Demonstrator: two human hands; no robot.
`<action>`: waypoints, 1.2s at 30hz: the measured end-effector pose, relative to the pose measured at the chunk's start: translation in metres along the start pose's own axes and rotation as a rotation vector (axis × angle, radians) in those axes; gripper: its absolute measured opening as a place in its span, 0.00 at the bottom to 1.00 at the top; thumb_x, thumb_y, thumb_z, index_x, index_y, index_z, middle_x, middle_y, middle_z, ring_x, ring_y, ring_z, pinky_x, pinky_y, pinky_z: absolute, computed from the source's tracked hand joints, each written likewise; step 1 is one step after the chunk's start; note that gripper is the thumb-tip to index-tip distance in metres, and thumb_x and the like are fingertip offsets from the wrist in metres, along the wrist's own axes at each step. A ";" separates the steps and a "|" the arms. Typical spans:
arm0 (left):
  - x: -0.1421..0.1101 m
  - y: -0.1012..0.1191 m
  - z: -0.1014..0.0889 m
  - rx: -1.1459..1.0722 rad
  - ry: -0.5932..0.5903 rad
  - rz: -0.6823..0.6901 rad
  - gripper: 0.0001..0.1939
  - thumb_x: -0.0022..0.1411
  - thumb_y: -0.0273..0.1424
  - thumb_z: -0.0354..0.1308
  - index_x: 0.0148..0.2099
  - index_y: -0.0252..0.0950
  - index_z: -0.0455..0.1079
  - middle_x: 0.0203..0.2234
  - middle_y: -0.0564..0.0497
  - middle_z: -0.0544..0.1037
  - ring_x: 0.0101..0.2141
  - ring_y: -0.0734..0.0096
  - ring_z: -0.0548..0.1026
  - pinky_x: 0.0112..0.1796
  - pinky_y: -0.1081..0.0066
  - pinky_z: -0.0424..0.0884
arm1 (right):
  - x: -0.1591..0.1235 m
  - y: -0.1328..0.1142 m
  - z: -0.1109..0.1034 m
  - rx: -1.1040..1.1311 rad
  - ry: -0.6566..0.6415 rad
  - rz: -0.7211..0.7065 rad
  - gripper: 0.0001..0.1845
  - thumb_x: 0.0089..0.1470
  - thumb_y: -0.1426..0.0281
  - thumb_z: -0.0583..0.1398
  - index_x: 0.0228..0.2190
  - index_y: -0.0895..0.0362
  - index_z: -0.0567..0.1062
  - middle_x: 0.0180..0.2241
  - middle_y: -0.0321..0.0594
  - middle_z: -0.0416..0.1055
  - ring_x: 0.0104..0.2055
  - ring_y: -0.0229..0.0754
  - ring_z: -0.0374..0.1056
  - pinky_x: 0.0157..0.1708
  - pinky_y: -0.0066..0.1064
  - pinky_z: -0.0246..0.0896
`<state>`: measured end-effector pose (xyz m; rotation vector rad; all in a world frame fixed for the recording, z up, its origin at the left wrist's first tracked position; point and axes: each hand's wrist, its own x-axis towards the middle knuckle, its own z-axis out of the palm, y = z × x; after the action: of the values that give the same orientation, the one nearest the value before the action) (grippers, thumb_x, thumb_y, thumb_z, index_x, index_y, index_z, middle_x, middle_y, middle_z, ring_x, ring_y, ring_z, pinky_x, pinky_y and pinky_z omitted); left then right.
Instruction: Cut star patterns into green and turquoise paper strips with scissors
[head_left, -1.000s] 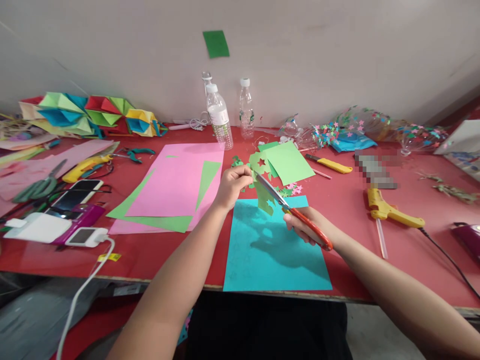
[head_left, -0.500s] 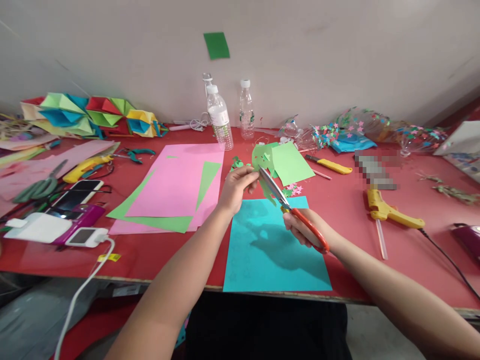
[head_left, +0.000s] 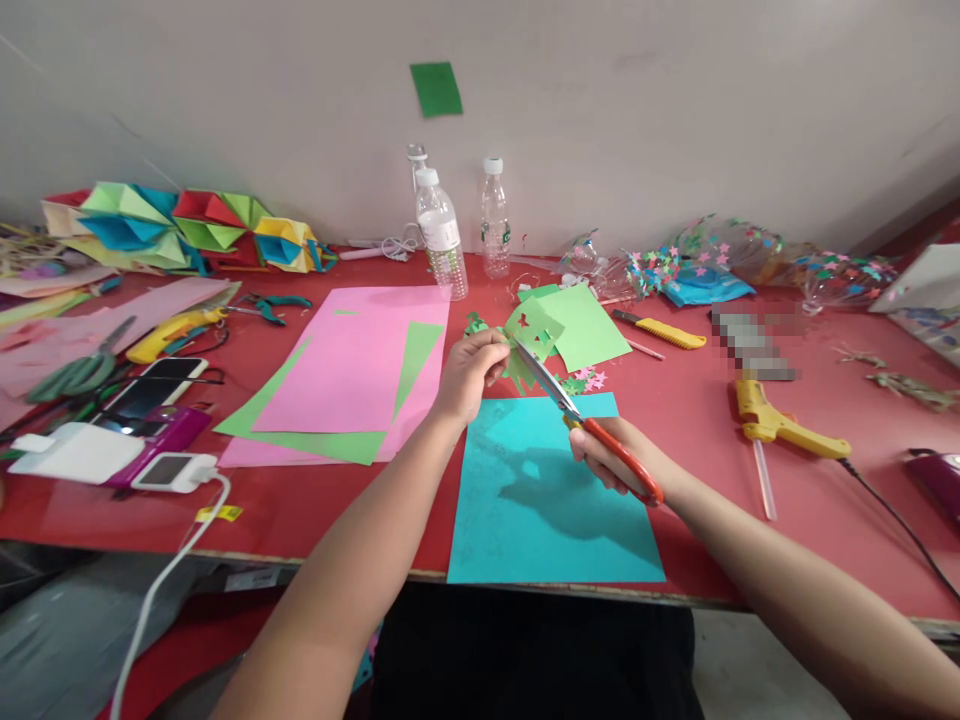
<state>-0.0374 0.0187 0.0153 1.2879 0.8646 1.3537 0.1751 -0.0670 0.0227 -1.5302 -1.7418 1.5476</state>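
Left hand point(head_left: 466, 378) pinched tight on a light-green paper scrap with star-like cutouts point(head_left: 541, 322), about twelve o'clock of the rectangular turquoise paper sheet point(head_left: 517, 545), right hand point(head_left: 636, 440) curled round red-handled steel scissors point(head_left: 577, 413), blades toward ten-to-eleven o'clock.
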 end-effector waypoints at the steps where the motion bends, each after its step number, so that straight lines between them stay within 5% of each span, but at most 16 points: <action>1: 0.000 0.000 0.000 0.000 -0.002 0.000 0.11 0.52 0.31 0.56 0.19 0.37 0.63 0.13 0.57 0.60 0.17 0.80 0.56 0.20 0.74 0.50 | 0.000 -0.001 0.000 -0.005 -0.001 0.002 0.24 0.55 0.46 0.55 0.24 0.54 0.64 0.11 0.27 0.57 0.12 0.31 0.53 0.14 0.24 0.50; 36: 0.000 -0.003 -0.001 0.030 -0.006 -0.001 0.11 0.53 0.32 0.56 0.20 0.37 0.63 0.13 0.57 0.60 0.17 0.80 0.56 0.20 0.75 0.51 | 0.000 -0.001 -0.001 -0.019 0.011 0.024 0.25 0.55 0.46 0.55 0.24 0.55 0.65 0.11 0.27 0.57 0.13 0.30 0.53 0.14 0.23 0.51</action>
<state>-0.0377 0.0191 0.0126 1.3136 0.8843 1.3407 0.1751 -0.0663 0.0235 -1.5711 -1.7427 1.5352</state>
